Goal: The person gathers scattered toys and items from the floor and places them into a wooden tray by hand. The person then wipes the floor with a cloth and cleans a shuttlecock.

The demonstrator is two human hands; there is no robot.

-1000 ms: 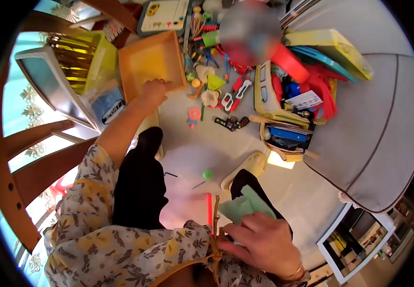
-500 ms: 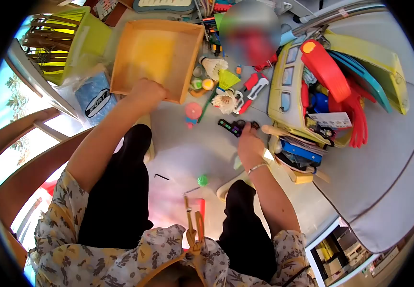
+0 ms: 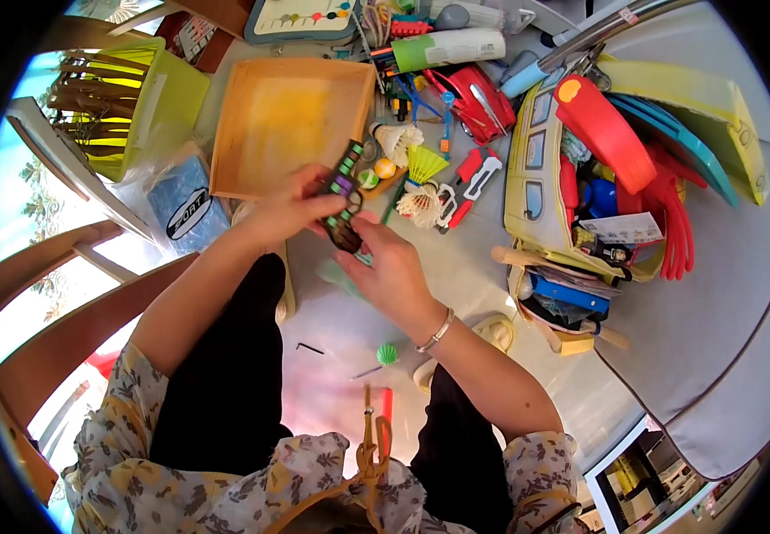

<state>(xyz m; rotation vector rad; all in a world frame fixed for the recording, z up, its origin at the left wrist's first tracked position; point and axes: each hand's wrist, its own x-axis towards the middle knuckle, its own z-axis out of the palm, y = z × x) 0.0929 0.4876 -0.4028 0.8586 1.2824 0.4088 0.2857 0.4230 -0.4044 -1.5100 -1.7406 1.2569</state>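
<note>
A dark toy with green and purple patches [image 3: 344, 184] is held up off the floor between both hands, tilted with its top end near the wooden tray. My left hand [image 3: 289, 212] grips it from the left, thumb lying across its middle. From below, my right hand [image 3: 395, 274] has its fingers closed on the lower dark end. Part of the toy is hidden by my fingers. Just right of it are shuttlecocks [image 3: 396, 142], a yellow-green one [image 3: 425, 164] and small balls [image 3: 385, 167].
The wooden tray [image 3: 291, 69] lies beyond my left hand. A yellow bus-shaped box [image 3: 527, 209] full of toys stands at right. A red toy car [image 3: 476, 102] and a red-grey toy [image 3: 471, 187] lie between. A green spiky ball [image 3: 387, 354] and hex key [image 3: 310, 348] are near my feet.
My right hand has lifted the dark toy from the floor and brought it left. My left hand has left the tray's edge and now grips the toy too.
</note>
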